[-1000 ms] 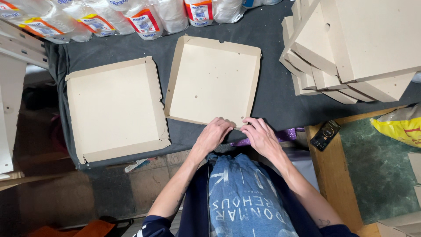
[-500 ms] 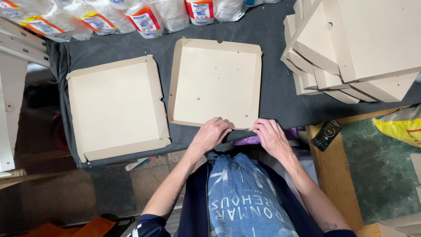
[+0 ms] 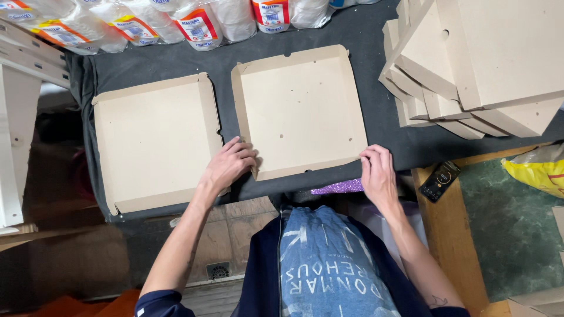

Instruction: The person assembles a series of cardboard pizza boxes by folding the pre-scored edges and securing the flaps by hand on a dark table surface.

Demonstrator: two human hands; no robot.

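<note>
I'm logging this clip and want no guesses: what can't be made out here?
Head view only:
- Left hand fingers curl over the middle cardboard tray's corner; the grip beneath is hidden.
- Stack of folded boxes: cut off by the top and right edges.
- Purple glittery item: mostly hidden under the dark cloth.

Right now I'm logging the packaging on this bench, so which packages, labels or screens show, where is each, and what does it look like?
Wrapped rolls: top edge, clear plastic, labels in red, orange and blue.
Middle box: flat brown cardboard tray, both hands at its near corners.
Left box: same kind, beside it.
Box stack: top right, folded brown cardboard.
Phone: wooden ledge at right, dark, its screen lit.
Yellow bag: right edge, crinkled plastic.
</note>
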